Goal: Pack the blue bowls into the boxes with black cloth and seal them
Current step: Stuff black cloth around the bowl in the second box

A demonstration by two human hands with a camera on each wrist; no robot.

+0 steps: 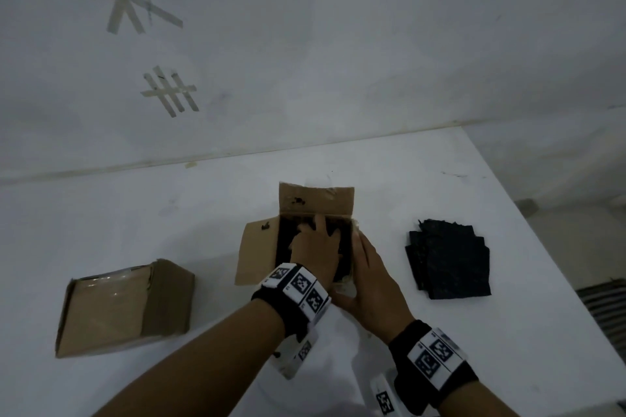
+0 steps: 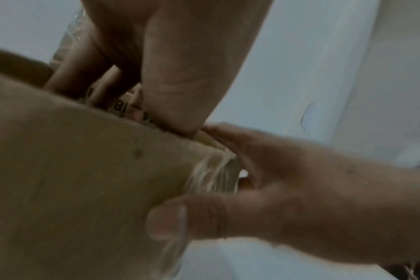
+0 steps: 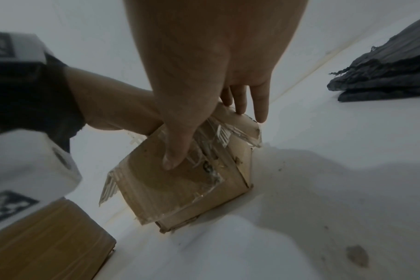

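Observation:
An open cardboard box (image 1: 257, 247) stands mid-table with its far and left flaps folded out. My left hand (image 1: 315, 247) reaches down into it, its fingers extended onto the black cloth (image 1: 286, 244) that fills the inside. My right hand (image 1: 369, 274) grips the box's near right corner. In the right wrist view its thumb (image 3: 175, 153) presses the taped near wall of the box (image 3: 175, 189), and its fingers (image 3: 259, 106) lie along the right flap. The left wrist view shows the box wall (image 2: 72, 170) and my right hand (image 2: 288, 189). No blue bowl shows; the box's contents under the cloth are hidden.
A stack of folded black cloths (image 1: 450, 261) lies right of the box. A second cardboard box (image 1: 118, 308), taped over, lies to the left. The white table (image 1: 440, 179) ends at a wall behind and at an edge on the right.

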